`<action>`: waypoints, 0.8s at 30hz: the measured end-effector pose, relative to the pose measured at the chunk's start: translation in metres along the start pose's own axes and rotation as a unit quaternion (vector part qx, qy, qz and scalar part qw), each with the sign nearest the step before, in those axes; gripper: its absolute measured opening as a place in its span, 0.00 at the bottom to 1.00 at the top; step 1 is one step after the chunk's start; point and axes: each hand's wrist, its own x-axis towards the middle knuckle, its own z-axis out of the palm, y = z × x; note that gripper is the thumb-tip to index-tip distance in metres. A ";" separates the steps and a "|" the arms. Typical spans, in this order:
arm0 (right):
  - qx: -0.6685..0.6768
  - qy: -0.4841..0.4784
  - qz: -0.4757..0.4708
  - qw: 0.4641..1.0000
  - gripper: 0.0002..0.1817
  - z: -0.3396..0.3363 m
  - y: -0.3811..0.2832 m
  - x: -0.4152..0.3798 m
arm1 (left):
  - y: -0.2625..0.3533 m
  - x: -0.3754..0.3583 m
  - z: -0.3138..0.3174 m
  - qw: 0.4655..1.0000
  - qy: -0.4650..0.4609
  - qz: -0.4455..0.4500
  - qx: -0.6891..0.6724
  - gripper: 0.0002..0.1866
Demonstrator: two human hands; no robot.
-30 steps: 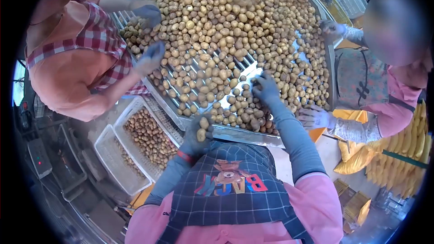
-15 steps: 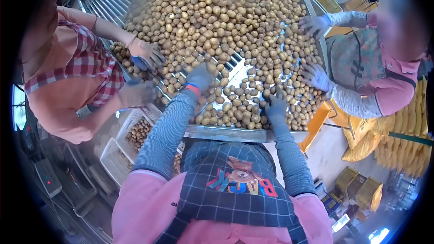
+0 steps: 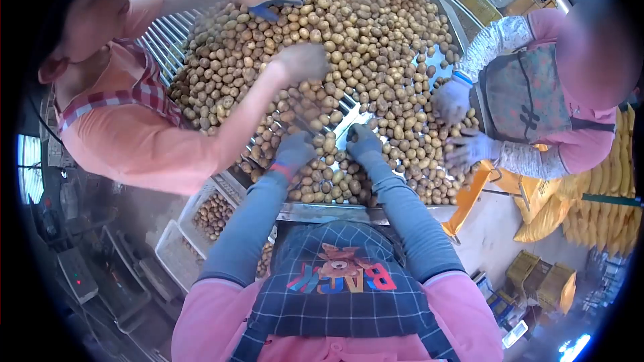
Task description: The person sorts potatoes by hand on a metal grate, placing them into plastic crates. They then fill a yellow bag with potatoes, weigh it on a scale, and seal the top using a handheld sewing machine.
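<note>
My left hand (image 3: pixel 295 149), in a grey glove with a red band at the wrist, lies over potatoes near the front left of the metal sorting table (image 3: pixel 302 213). My right hand (image 3: pixel 363 142), in a dark grey glove, reaches in close beside a bare patch of metal, its fingers forward and loosely bent. Small brown potatoes (image 3: pixel 402 87) surround both hands and heap up toward the back. Several potatoes lie between my hands. Neither hand visibly grips one, though the fingertips are partly hidden.
At the left, a person in a checked apron (image 3: pixel 127 97) stretches both gloved hands over the heap. Another person's gloved hands (image 3: pixel 463 147) work at the right edge. White crates (image 3: pixel 176 248) with potatoes stand below left; yellow sacks (image 3: pixel 537 211) are at right.
My right hand has moved left and inward from the front right, nearer my left hand. My left hand has drawn back toward me. The left person has leaned in and reached farther over the heap.
</note>
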 end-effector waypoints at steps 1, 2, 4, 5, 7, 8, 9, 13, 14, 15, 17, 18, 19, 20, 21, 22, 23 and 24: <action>0.081 0.004 0.028 0.996 0.13 0.000 0.008 0.006 | -0.003 -0.013 -0.003 1.000 -0.002 -0.003 -0.003 0.21; 0.080 -0.001 0.031 0.996 0.13 0.003 0.015 0.014 | -0.008 -0.028 -0.007 0.949 -0.023 -0.010 -0.314 0.19; 0.064 0.062 -0.034 0.995 0.18 -0.011 0.003 0.021 | -0.027 -0.052 -0.002 0.803 -0.043 -0.028 -0.594 0.17; 0.094 0.029 -0.085 0.991 0.21 -0.010 -0.007 0.026 | -0.040 -0.063 0.007 0.576 -0.140 0.011 -0.806 0.18; -0.059 -0.005 -0.156 0.986 0.18 0.005 -0.019 0.036 | -0.036 -0.080 0.009 0.188 -0.190 0.053 -0.962 0.22; -0.111 -0.032 -0.134 0.984 0.17 0.010 -0.024 0.041 | -0.031 -0.087 0.010 0.187 -0.185 0.053 -0.963 0.22; -0.088 -0.013 -0.126 0.988 0.16 0.013 -0.025 0.049 | -0.012 -0.099 -0.006 0.194 -0.141 0.014 -0.971 0.23; 0.279 0.105 -0.001 0.954 0.12 0.029 -0.029 0.042 | 0.007 -0.109 -0.005 0.239 -0.077 0.019 -0.968 0.28; 0.397 0.091 0.019 0.913 0.14 0.031 -0.037 0.024 | 0.020 -0.109 -0.008 0.326 0.009 -0.021 -0.945 0.29; 0.359 0.014 -0.037 0.932 0.18 0.031 -0.048 -0.001 | 0.018 -0.105 -0.001 0.315 -0.077 0.053 -0.944 0.30; 0.244 -0.059 -0.188 0.950 0.20 0.031 -0.054 -0.029 | 0.010 -0.096 0.015 0.418 -0.104 0.164 -0.887 0.30; 0.243 -0.048 -0.233 0.940 0.20 0.028 -0.061 -0.036 | 0.012 -0.096 0.014 0.524 -0.094 0.236 -0.813 0.30; 0.174 -0.012 -0.208 0.962 0.20 0.024 -0.064 -0.029 | 0.011 -0.099 0.017 0.522 -0.089 0.237 -0.815 0.30; 0.106 0.024 -0.182 0.977 0.21 0.021 -0.068 -0.018 | 0.007 -0.102 0.024 0.380 -0.091 0.108 -0.914 0.28; -0.011 0.062 -0.219 0.974 0.21 0.018 -0.074 -0.014 | 0.003 -0.106 0.030 0.220 -0.089 -0.025 -0.971 0.27; -0.009 0.058 -0.221 0.974 0.21 0.019 -0.081 -0.010 | 0.000 -0.109 0.037 0.220 -0.085 -0.026 -0.971 0.27; -0.107 -0.031 -0.208 0.972 0.19 0.022 -0.090 -0.006 | -0.002 -0.110 0.046 0.464 0.005 0.005 -0.886 0.25; -0.204 -0.119 -0.193 0.952 0.18 0.025 -0.097 -0.005 | -0.003 -0.109 0.054 0.672 0.094 0.036 -0.734 0.23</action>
